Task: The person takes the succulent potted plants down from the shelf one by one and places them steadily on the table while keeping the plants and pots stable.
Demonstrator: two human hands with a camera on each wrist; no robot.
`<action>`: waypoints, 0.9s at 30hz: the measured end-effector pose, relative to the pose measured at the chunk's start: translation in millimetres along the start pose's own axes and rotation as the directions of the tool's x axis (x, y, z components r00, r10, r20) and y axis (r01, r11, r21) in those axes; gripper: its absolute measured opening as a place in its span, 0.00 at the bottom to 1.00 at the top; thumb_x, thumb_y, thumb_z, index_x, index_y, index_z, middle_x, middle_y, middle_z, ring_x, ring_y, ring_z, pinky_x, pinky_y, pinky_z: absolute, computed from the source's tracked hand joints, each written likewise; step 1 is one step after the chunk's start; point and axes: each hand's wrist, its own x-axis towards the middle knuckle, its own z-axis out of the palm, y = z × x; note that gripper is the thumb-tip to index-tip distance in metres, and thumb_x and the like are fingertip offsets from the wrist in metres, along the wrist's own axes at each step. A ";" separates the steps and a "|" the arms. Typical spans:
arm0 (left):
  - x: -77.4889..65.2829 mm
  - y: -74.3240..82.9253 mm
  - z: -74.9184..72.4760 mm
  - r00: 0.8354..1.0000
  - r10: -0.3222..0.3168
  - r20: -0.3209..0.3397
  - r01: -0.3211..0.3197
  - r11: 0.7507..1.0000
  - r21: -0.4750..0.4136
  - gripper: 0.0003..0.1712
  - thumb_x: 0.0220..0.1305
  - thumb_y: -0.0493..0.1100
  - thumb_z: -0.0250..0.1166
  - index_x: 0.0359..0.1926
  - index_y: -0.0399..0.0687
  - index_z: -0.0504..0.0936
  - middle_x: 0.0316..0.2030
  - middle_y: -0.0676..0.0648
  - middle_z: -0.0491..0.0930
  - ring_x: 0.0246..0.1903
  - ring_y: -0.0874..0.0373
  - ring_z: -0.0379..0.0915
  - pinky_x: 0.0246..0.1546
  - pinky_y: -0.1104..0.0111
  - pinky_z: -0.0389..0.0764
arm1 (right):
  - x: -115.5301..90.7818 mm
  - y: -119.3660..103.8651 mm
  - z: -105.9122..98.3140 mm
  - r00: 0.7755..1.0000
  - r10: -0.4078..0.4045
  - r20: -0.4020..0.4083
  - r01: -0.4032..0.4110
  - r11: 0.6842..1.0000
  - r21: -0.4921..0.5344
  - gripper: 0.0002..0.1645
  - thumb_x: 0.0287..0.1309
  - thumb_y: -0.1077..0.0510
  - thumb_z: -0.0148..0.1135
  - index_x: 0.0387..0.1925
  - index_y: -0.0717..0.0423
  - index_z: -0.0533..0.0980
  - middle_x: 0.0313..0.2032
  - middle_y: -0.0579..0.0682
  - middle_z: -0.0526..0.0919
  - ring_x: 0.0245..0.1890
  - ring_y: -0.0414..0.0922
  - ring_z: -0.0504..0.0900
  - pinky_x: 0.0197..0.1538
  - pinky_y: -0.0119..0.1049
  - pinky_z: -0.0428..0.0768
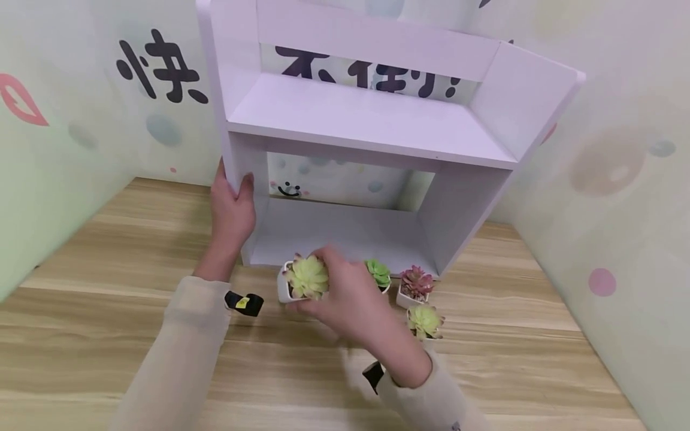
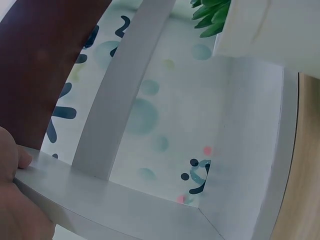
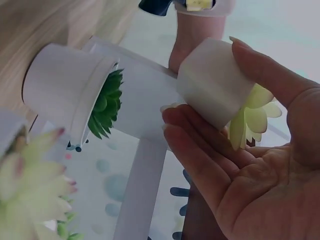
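Observation:
My left hand [image 1: 233,209] grips the left side panel of a white two-tier shelf [image 1: 372,120]. In the left wrist view, only part of that hand [image 2: 22,200] shows at the panel's edge. Between thumb and fingers, my right hand [image 1: 350,299] holds a pale yellow-green potted succulent [image 1: 307,277], off the table in front of the shelf's lower left. Its white angular pot [image 3: 212,82] is clear in the right wrist view. Right of this hand stand a green succulent [image 1: 378,272], a red succulent [image 1: 416,281] and another pale succulent [image 1: 424,321], all potted.
The shelf stands on a wood-grain table [image 1: 302,383] against a patterned wall [image 1: 604,179] with large black characters. Its lower compartment [image 1: 334,230] has an open back. A black strap [image 1: 244,303] hangs at the left wrist, another black strap [image 1: 374,377] at the right.

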 end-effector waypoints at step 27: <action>-0.7 -1.9 -0.9 1.000 0.028 0.004 -0.028 1.000 -0.001 0.27 0.74 0.37 0.52 0.71 0.38 0.65 0.66 0.37 0.73 0.64 0.42 0.71 0.68 0.44 0.71 | -9.8 5.1 16.6 0.991 0.056 0.120 -0.039 0.989 -0.140 0.44 0.45 0.43 0.81 0.58 0.59 0.73 0.36 0.53 0.87 0.29 0.40 0.80 0.31 0.30 0.78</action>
